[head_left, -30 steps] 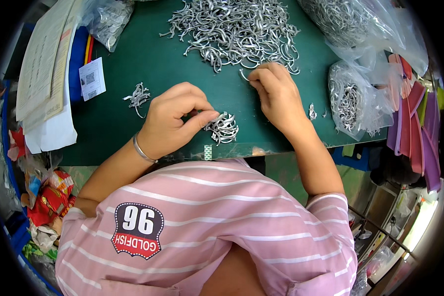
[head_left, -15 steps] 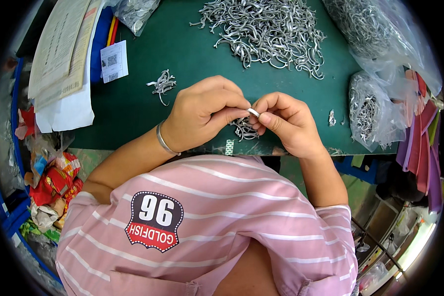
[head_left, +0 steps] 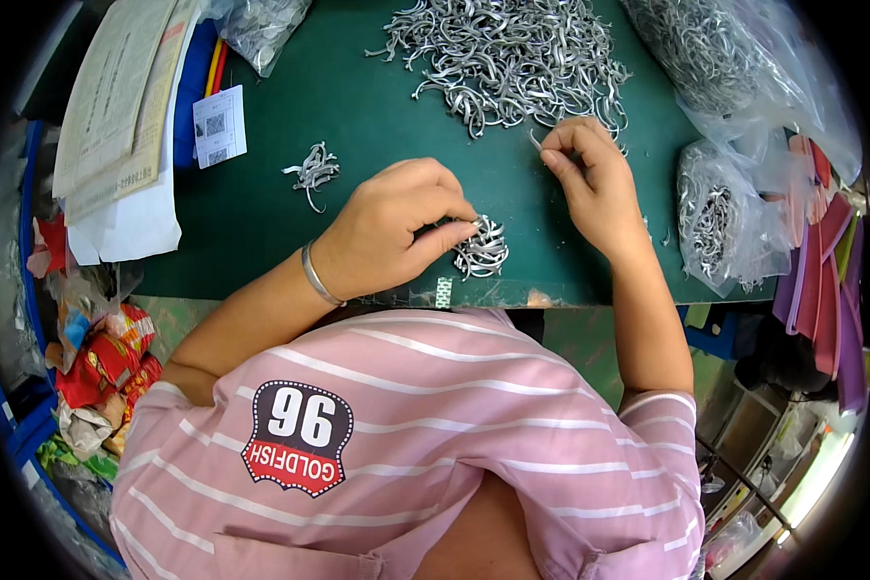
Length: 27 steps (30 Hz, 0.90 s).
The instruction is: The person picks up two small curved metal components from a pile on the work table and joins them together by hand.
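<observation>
Near the table's front edge lies a small cluster of curved silver metal pieces (head_left: pixel 483 253). Over its upper left side, my left hand (head_left: pixel 396 227) is closed in a pinch, thumb and forefinger together; whatever sits between the tips is too small to make out. Farther out and to the right, my right hand (head_left: pixel 592 179) pinches one curved silver metal piece (head_left: pixel 535 141) that sticks out from its fingertips. Just beyond that hand spreads a large heap of the same kind of pieces (head_left: pixel 512 63).
A few grey pieces (head_left: pixel 315 174) lie left on the green tabletop (head_left: pixel 377 121). Papers (head_left: pixel 116 106) and a tag with printed codes (head_left: pixel 220 126) are at far left. Clear bags of pieces (head_left: pixel 715 217) stand right, beside hanging purple and red strips (head_left: pixel 822 300).
My hands have parted. The right moved away and to the right, toward the large heap, and now has a piece at its fingertips. The left stays near the small cluster, which shows more.
</observation>
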Each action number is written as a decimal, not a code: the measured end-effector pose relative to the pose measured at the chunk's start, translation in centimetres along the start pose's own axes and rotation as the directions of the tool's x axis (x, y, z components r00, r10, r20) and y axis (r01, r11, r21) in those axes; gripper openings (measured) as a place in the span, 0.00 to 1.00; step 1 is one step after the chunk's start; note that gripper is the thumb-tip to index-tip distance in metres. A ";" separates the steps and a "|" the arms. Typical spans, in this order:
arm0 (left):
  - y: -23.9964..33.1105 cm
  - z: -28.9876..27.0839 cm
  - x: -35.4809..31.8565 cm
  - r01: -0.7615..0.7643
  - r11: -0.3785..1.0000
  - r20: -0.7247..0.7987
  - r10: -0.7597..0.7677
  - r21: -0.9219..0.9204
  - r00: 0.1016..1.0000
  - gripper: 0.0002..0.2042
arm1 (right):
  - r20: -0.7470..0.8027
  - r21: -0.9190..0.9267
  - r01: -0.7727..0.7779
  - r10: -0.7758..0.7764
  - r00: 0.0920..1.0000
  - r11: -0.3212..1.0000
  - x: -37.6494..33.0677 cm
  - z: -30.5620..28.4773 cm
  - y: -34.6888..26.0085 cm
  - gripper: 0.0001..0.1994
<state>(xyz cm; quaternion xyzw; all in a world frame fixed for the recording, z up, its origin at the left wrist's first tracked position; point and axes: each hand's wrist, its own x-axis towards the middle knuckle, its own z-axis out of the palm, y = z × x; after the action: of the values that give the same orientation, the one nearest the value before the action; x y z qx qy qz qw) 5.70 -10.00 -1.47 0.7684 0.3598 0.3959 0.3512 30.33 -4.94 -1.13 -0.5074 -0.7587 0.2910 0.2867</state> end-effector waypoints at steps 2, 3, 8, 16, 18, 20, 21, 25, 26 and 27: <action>0.8 0.1 0.0 0.139 0.988 -0.052 -0.142 -0.062 0.988 0.07 | 0.193 0.325 -0.298 0.246 0.950 0.897 -0.8 -0.4 -1.0 0.03; 1.0 0.2 0.1 0.101 0.993 -0.091 -0.106 -0.057 0.990 0.07 | 0.262 0.434 -0.315 0.216 0.941 0.844 -1.3 -0.2 -1.6 0.04; -0.1 0.5 -0.2 -0.107 0.993 -0.059 0.111 0.057 0.992 0.08 | 0.440 0.449 -0.333 0.119 0.890 0.829 -3.2 0.8 -5.4 0.06; -0.2 0.1 0.1 -0.037 0.999 -0.099 0.035 -0.013 0.994 0.08 | -0.181 -0.392 -0.025 -0.050 0.982 0.920 0.9 -0.1 0.6 0.05; -0.4 0.1 0.2 -0.056 0.998 -0.107 0.055 -0.005 0.993 0.08 | -0.161 -0.416 -0.050 -0.020 0.987 0.908 0.8 -0.1 0.9 0.04; -0.4 0.2 0.1 -0.038 0.999 -0.108 0.038 -0.002 0.993 0.07 | -0.149 -0.411 -0.036 -0.028 0.988 0.911 0.5 -0.1 0.9 0.03; -0.3 0.2 0.0 -0.012 1.000 -0.102 0.011 -0.002 0.995 0.07 | -0.153 -0.375 -0.003 -0.058 0.987 0.927 0.3 -0.3 0.8 0.03; -1.2 0.5 0.2 -0.057 0.988 -0.082 0.070 0.147 0.994 0.06 | -0.110 -0.115 0.070 -0.083 0.990 0.991 -1.4 -0.6 -0.3 0.03; -1.2 0.4 0.3 -0.047 0.987 -0.047 0.055 0.151 0.997 0.06 | -0.085 -0.022 0.060 -0.061 0.995 0.998 -2.0 -0.4 -0.5 0.03; -1.1 0.4 0.2 -0.037 0.987 -0.012 0.039 0.155 0.999 0.06 | -0.081 0.059 0.067 -0.063 0.995 0.996 -2.4 -0.2 -0.5 0.03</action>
<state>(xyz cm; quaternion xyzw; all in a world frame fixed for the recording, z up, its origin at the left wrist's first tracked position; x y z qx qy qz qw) 5.83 -9.43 -2.46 0.7971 0.3774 0.3792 0.2801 30.93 -7.32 -0.97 -0.4844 -0.7536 0.2845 0.3412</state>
